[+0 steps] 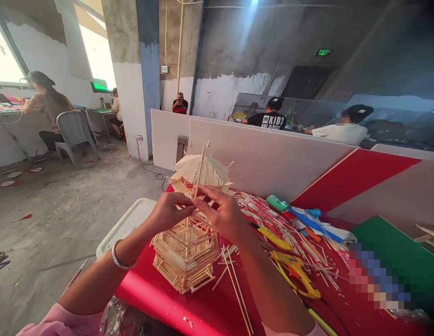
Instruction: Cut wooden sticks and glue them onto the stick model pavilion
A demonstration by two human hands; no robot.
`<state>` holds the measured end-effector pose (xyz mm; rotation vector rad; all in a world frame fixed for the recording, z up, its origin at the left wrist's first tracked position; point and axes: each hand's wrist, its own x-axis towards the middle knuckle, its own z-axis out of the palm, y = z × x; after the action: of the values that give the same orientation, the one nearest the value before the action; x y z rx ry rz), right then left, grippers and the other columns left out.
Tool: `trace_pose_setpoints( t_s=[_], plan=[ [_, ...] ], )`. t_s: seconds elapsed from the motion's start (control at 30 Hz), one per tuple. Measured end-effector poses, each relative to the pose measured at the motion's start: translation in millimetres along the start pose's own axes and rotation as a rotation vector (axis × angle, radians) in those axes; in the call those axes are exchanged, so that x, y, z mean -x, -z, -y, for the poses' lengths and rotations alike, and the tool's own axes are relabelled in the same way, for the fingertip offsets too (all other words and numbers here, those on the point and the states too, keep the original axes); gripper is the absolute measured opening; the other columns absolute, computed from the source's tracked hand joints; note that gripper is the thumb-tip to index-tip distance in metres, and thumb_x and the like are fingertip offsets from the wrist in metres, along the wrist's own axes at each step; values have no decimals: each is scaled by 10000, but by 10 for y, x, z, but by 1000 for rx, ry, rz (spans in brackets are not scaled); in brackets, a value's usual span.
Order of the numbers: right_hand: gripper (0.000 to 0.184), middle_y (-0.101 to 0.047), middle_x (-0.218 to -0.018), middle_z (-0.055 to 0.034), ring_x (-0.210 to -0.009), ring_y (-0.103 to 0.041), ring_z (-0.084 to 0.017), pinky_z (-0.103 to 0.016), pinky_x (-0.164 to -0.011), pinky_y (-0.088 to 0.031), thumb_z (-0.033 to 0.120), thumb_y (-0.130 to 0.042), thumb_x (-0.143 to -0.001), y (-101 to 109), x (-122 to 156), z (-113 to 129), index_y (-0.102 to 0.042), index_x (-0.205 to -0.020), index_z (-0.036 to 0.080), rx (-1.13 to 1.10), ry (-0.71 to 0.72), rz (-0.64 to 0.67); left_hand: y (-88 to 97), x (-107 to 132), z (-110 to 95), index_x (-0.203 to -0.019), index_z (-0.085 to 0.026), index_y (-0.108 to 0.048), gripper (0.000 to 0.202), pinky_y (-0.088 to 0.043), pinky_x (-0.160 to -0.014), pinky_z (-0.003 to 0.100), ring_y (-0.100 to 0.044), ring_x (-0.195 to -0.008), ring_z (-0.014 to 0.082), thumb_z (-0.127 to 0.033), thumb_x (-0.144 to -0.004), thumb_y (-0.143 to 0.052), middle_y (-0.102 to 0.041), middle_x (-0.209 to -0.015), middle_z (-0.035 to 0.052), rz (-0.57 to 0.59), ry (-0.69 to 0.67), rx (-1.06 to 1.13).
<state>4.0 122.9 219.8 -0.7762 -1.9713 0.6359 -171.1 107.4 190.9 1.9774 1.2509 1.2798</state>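
A small tower model (186, 254) built of thin wooden sticks stands on the red table (175, 308) in front of me. Behind it lies a fan-shaped stick roof piece (203, 170). My left hand (168, 211) and my right hand (222, 212) meet just above the tower, both pinched on a long thin stick (200, 169) that rises up and slightly right between them. A silver bangle (118, 258) sits on my left wrist.
Loose sticks (272, 214) litter the table to the right, with a yellow glue gun (296, 272), a yellow cutter (272, 238), a green bottle (277, 202) and a green sheet (391, 242). White and red boards (272, 158) wall the table's far side. Several people sit at other tables.
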Motion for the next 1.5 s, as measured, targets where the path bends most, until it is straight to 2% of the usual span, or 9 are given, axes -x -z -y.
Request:
trace_pose_setpoints(
  t_s=[0.1,0.17,0.33,0.53,0.83,1.27,1.5],
  plan=[
    [200,-740,-930,-14,-862,-680,-155,-282,-762,-550,341,-601,-897,-86,-43,-50,-738,-1000,236,14,52,-26,-4,7,20,-713,-160,-744,176,-433,-574,262,-570,-621,125,-260,-774,-613,-701,-671,31,3,-5,-12],
    [186,-752,-955,-10,-913,-688,-165,-302,-832,-545,325,-606,-897,-112,-41,-77,-742,-994,243,-5,57,-53,-12,7,35,-728,-158,-745,178,-443,-589,263,-580,-640,128,-259,-780,-607,-706,-690,36,8,-6,-18],
    [201,-760,-972,-8,-904,-701,-160,-275,-785,-556,360,-611,-892,-152,-24,-167,-741,-993,245,-78,25,-109,-39,-3,65,-700,-160,-732,174,-451,-606,260,-556,-633,118,-265,-783,-620,-679,-659,20,-14,-30,-31],
    [214,-761,-992,-14,-887,-705,-156,-266,-765,-552,372,-604,-896,-193,-31,-216,-741,-998,244,-93,56,-124,-26,-6,37,-681,-137,-709,184,-452,-614,252,-541,-634,116,-252,-776,-601,-653,-637,17,-3,-11,-51],
    [223,-764,-1012,-34,-953,-706,-188,-317,-871,-544,349,-612,-891,-231,-27,-219,-741,-1028,230,-157,74,-138,-29,9,48,-723,-131,-730,197,-443,-600,232,-543,-625,113,-274,-765,-602,-675,-653,22,-38,-2,-62],
    [232,-762,-1050,-24,-984,-708,-218,-331,-866,-560,369,-612,-884,-255,-10,-241,-752,-1043,275,-173,57,-148,-31,3,8,-654,-130,-675,176,-441,-624,241,-544,-639,122,-257,-740,-588,-639,-637,20,-33,10,-54],
    [251,-761,-1053,-28,-982,-710,-220,-340,-893,-554,385,-610,-887,-263,-5,-249,-749,-1056,263,-173,61,-146,-32,-2,12,-611,-134,-639,196,-433,-613,229,-511,-619,108,-260,-747,-577,-595,-598,4,-22,4,-56]
  ],
)
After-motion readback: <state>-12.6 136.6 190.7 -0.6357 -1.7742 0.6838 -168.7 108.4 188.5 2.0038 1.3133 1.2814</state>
